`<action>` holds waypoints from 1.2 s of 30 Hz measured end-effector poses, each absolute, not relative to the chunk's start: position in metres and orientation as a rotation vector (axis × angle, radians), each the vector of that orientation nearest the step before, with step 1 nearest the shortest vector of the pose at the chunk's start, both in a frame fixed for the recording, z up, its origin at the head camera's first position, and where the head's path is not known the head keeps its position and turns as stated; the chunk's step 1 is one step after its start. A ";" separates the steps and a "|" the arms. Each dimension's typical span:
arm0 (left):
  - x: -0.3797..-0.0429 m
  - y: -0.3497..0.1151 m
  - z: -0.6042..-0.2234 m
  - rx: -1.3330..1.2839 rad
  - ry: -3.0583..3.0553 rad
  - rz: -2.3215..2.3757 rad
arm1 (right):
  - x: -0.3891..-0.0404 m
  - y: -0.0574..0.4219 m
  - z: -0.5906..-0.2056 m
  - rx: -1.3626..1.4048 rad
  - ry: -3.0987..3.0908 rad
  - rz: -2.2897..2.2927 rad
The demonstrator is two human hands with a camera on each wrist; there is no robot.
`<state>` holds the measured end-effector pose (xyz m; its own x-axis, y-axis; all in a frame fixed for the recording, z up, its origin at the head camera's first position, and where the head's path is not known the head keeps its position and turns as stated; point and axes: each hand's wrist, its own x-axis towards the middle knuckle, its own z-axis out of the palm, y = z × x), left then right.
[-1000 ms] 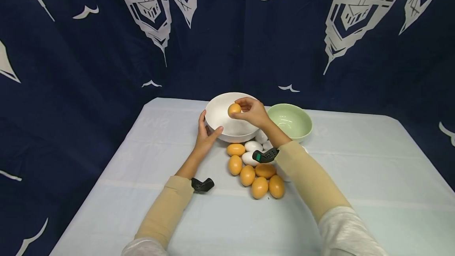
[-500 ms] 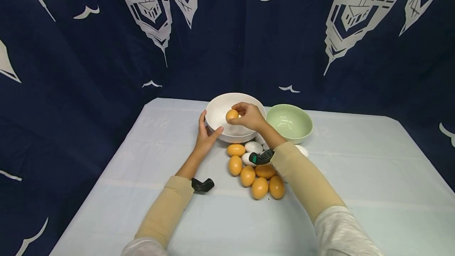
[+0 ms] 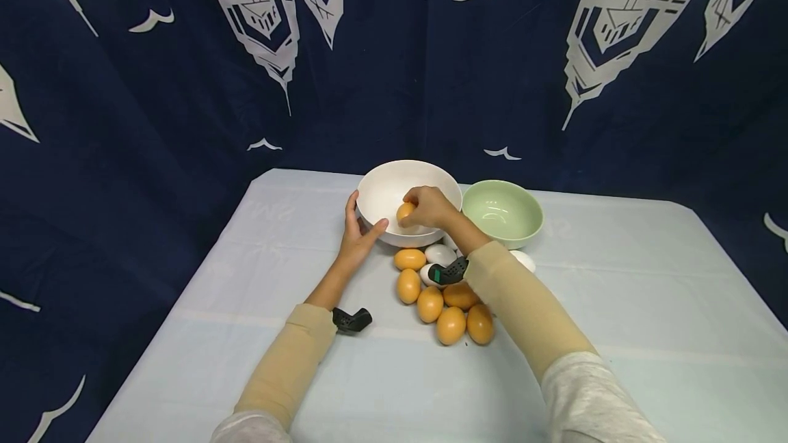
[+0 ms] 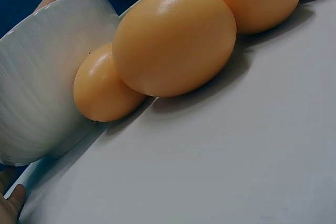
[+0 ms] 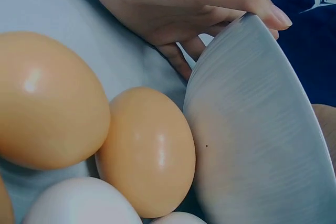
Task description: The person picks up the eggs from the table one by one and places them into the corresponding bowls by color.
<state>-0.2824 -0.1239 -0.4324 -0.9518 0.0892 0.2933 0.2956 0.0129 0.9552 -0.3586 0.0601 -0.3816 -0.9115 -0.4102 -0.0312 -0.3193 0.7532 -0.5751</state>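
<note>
My left hand holds the white bowl at its near left side. In the right wrist view, the left thumb lies over the rim while the fingers are against the outer wall. Inside the bowl, my right hand pinches a brown egg between thumb and fingers, low over the bottom. Whether that egg touches the bottom cannot be seen. Several brown eggs and white eggs lie on the table before the bowl, some hidden by the right forearm. One brown egg lies close against the bowl's wall.
A pale green bowl stands right beside the white one. A white cloth covers the table. Behind it hangs a dark blue curtain with white building prints. Black wrist devices are worn on both arms.
My right hand has lowered the brown egg deeper into the white bowl, coming nearer to me. The left hand has stayed in place on the bowl.
</note>
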 end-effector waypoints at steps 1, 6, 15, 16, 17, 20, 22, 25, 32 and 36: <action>-0.283 -0.124 -0.432 -0.404 -2.122 -2.071 | -0.359 0.060 -0.382 -0.577 2.789 -0.849; -0.284 -0.123 -0.433 -0.406 -2.110 -2.079 | -0.360 0.059 -0.382 -0.564 2.782 -0.733; -0.284 -0.123 -0.433 -0.416 -2.106 -2.083 | -0.359 0.056 -0.382 -0.542 2.776 -0.670; -0.284 -0.123 -0.433 -0.418 -2.106 -2.084 | -0.359 0.056 -0.382 -0.541 2.776 -0.663; -0.284 -0.124 -0.433 -0.420 -2.104 -2.086 | -0.359 0.056 -0.382 -0.540 2.776 -0.660; -0.284 -0.124 -0.433 -0.424 -2.105 -2.080 | -0.358 0.056 -0.381 -0.536 2.773 -0.653; -0.284 -0.124 -0.434 -0.425 -2.107 -2.074 | -0.358 0.056 -0.381 -0.534 2.769 -0.655; -0.284 -0.123 -0.434 -0.423 -2.103 -2.079 | -0.357 0.056 -0.380 -0.526 2.759 -0.676; -0.287 -0.122 -0.438 -0.415 -2.087 -2.108 | -0.356 0.065 -0.375 -0.549 2.756 -0.770; -0.285 -0.123 -0.434 -0.400 -2.108 -2.077 | -0.353 0.072 -0.368 -0.589 2.774 -0.838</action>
